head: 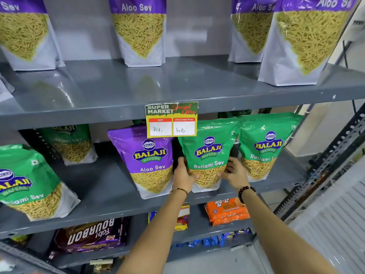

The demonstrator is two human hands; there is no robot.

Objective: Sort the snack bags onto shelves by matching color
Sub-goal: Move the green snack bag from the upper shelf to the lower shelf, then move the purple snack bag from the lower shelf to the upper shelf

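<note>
A green Ratlami Sev bag (pixel 209 149) stands upright on the middle shelf (pixel 102 186). My left hand (pixel 182 175) grips its lower left edge and my right hand (pixel 234 173) grips its lower right edge. Right beside it on the left stands a purple Aloo Sev bag (pixel 147 155). More green bags sit on this shelf: one at the right (pixel 265 143), one at the back left (pixel 72 143) and one at the front left (pixel 25 182). On the top shelf (pixel 177 86) stand several purple Aloo Sev bags, such as one in the middle (pixel 139 30).
A price tag card (pixel 171 119) hangs from the top shelf's front edge. On the bottom shelf lie a dark Bourbon biscuit pack (pixel 90 234), orange cookie packs (pixel 227 211) and blue packets (pixel 213 239). A perforated metal upright (pixel 324 167) stands at the right.
</note>
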